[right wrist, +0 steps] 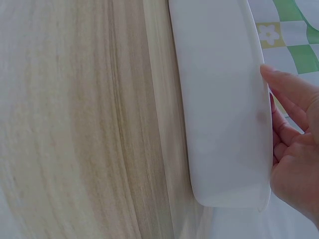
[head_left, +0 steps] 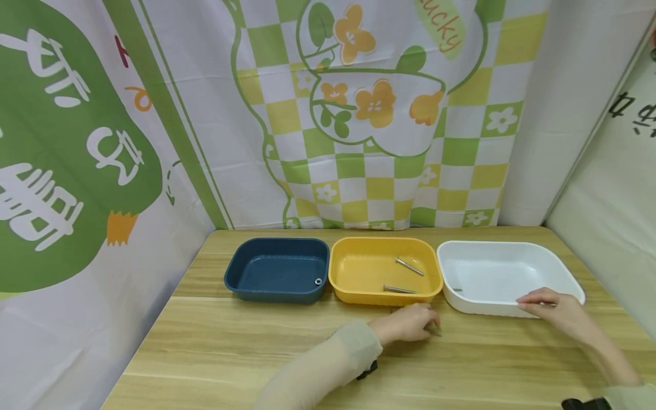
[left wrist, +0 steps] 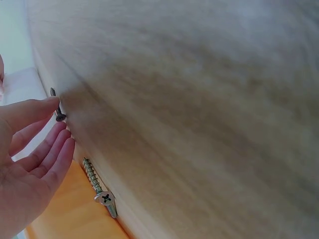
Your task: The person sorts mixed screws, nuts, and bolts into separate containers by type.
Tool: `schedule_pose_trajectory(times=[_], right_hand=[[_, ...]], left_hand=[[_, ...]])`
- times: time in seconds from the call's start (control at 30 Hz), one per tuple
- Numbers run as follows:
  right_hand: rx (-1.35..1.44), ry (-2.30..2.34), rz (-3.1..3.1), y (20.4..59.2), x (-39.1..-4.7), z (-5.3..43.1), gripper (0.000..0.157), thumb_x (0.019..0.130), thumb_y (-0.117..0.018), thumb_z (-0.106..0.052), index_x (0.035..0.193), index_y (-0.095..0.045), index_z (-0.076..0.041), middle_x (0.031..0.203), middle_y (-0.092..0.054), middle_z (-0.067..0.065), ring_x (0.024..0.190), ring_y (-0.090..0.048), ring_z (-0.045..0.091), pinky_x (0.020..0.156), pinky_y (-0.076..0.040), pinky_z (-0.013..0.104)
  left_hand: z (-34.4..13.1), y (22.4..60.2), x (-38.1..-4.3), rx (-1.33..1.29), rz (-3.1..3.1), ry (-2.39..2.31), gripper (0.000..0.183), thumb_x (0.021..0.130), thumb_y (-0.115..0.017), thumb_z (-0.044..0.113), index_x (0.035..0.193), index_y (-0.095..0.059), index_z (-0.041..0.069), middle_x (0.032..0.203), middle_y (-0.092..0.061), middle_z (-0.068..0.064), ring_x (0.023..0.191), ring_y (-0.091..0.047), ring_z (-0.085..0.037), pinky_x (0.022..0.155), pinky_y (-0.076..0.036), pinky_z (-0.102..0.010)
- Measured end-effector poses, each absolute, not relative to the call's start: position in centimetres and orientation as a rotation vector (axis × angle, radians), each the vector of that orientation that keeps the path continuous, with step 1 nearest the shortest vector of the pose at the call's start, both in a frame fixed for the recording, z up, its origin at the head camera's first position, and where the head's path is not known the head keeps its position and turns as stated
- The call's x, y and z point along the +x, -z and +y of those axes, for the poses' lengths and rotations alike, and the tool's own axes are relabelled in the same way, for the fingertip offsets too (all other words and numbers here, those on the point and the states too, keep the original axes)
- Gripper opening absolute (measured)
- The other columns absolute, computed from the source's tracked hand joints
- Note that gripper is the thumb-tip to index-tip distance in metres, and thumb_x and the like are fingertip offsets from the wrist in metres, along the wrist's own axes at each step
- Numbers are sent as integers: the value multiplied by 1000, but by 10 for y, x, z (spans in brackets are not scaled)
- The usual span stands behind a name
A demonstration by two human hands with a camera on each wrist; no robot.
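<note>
Near the front of the yellow bin (head_left: pixel 353 296), my left hand (head_left: pixel 410 323) has its thumb and fingertips at a small dark screw (left wrist: pixel 60 117) close to the tabletop. The thumb overlaps the screw's shank in the left wrist view. Beside that hand, along the yellow bin's front, lie silvery screws (left wrist: pixel 105 198), one showing a cross-slot head; the hand mostly covers them in the head view. My right hand (head_left: pixel 558 310) holds the front rim of the white bin (head_left: pixel 492 307), thumb outside and fingers over the inner side. A small screw (head_left: pixel 457 290) lies inside the white bin.
Left of the yellow bin stands a dark blue bin (head_left: pixel 277 296) with a nut (head_left: pixel 318 281) in it. Two long bolts, one tilted (head_left: pixel 410 266) and one nearly level (head_left: pixel 398 289), lie in the yellow bin. A patterned curtain (head_left: pixel 359 188) hangs behind the wooden table (head_left: pixel 220 353).
</note>
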State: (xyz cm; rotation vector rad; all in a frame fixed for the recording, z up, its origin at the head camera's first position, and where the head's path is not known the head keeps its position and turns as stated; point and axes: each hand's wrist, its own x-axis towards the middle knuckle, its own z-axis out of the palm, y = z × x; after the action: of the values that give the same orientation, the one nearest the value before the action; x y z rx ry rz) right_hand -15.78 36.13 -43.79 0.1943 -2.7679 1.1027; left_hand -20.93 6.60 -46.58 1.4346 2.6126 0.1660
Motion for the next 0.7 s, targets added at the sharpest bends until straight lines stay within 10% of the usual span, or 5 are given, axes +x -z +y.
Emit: schedule_pose_trajectory(times=[0.7], right_hand=[[180, -1086, -2786, 440, -159, 362, 18, 82, -64, -20, 89, -68, -4, 81, -58, -21, 77, -44, -16, 62, -36, 8]], left_hand=[[68, 465, -210, 1410, 2572, -155, 17, 80, -63, 9, 93, -66, 19, 83, -57, 11, 77, -48, 2, 66, -32, -5]])
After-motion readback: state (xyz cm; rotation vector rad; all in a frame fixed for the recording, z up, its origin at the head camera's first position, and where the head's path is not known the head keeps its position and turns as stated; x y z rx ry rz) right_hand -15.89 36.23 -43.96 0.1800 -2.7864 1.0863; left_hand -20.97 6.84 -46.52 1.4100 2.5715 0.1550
